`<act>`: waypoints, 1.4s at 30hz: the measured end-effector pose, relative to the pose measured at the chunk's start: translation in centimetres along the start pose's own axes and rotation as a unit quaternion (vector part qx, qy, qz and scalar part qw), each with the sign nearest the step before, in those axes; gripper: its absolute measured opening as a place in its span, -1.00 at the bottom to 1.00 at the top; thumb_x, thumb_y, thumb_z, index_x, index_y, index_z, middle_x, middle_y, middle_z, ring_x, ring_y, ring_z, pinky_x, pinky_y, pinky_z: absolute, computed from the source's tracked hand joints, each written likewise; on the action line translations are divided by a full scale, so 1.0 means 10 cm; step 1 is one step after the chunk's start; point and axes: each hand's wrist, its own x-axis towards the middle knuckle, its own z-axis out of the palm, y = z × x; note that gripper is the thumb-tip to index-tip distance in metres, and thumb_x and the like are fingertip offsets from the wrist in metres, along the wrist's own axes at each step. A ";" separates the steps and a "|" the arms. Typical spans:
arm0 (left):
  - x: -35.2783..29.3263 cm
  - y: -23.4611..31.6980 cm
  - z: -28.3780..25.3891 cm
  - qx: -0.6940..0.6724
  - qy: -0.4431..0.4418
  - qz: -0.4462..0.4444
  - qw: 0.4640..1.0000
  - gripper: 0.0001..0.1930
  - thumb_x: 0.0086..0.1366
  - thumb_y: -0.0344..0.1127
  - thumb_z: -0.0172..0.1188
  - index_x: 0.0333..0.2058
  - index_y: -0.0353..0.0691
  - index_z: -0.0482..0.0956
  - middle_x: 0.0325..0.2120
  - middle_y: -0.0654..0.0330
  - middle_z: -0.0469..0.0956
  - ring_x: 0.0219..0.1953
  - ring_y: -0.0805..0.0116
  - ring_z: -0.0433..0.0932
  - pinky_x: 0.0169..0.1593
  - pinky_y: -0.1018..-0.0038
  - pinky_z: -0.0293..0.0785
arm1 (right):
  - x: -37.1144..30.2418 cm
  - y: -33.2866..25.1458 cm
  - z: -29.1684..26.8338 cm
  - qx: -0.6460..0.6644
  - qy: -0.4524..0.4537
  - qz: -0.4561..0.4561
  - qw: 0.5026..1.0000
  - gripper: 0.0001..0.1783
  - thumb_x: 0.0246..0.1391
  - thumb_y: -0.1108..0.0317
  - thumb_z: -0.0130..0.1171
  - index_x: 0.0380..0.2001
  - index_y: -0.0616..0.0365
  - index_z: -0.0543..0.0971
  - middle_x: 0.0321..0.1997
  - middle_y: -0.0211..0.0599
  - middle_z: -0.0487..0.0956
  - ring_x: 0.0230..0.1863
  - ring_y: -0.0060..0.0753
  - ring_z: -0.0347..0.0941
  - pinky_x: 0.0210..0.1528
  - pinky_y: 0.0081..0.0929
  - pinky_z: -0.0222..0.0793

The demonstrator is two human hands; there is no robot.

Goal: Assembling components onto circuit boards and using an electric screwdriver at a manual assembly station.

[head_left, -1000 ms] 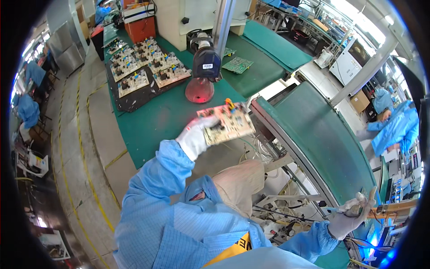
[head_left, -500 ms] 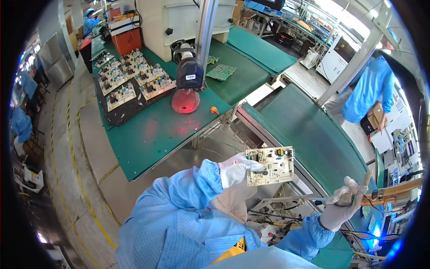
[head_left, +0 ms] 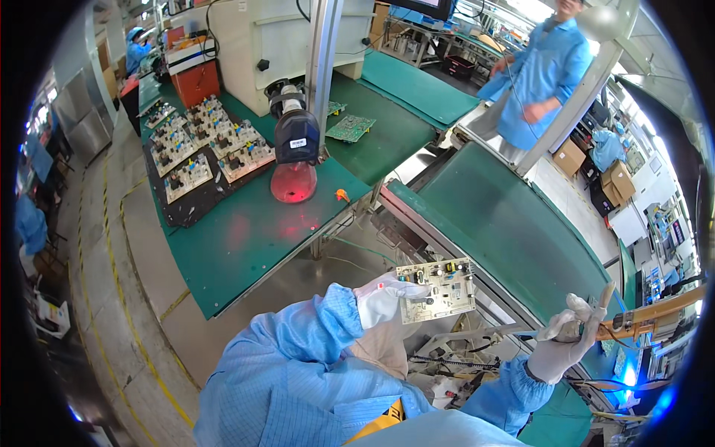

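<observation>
Since the first of the earlier frames, our left hand (head_left: 378, 302) has carried the circuit board (head_left: 450, 296) away from beside the red-lit scanner (head_left: 296, 138) and out past the right-hand edge of the surface (head_left: 246, 253); our right hand (head_left: 564, 341) stays out to the side. Now the board hangs in the air between that edge and the green belt (head_left: 506, 216), touching neither as far as we can judge, component face up. Our left hand grips its left edge, thumb laid over the face and the other fingers mostly hidden; our right hand has its fingers partly curled and one raised, and we cannot tell whether it holds anything. We judge the board light and stiff, with tall parts that could bend or crack and a smooth rim that may slide against gloves, so hold suits the bare margins best. Edges to mind are the surface's right-hand edge, with an orange piece (head_left: 342, 195) near its corner, and the belt's metal frame (head_left: 447, 242) close behind the board. Open room lies above the belt, while cables show below the gap.
</observation>
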 end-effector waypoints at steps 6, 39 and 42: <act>0.03 -0.15 -0.11 0.033 0.008 -0.007 0.999 -0.59 0.34 -0.20 0.11 0.04 -0.37 0.48 -0.04 0.15 0.55 0.00 0.45 0.47 0.12 0.51 0.36 | 0.01 0.04 -0.09 0.024 -0.039 -0.015 0.999 -0.36 0.38 0.08 -0.29 0.33 0.32 -0.01 -0.31 -0.14 0.57 -0.79 -0.66 0.20 -0.84 -0.76 0.15; 0.06 -0.11 0.28 -0.035 -0.005 -0.063 0.997 -0.52 0.29 -0.34 0.17 0.15 -0.38 0.35 0.02 0.10 0.51 0.05 0.37 0.49 0.15 0.46 0.38 | 0.04 0.12 0.20 0.093 0.044 0.016 0.995 -0.38 0.36 0.08 -0.24 0.22 0.43 0.18 -0.52 -0.29 0.48 -0.83 -0.69 0.15 -0.87 -0.79 0.14; 0.19 -0.16 0.24 0.047 -0.032 -0.014 0.998 -0.47 0.27 -0.30 0.21 0.18 -0.31 0.34 0.06 0.12 0.48 0.09 0.37 0.44 0.18 0.43 0.33 | 0.09 0.14 0.27 0.083 0.030 0.022 0.996 -0.40 0.36 0.06 -0.24 0.20 0.40 0.22 -0.53 -0.32 0.48 -0.82 -0.68 0.18 -0.86 -0.77 0.16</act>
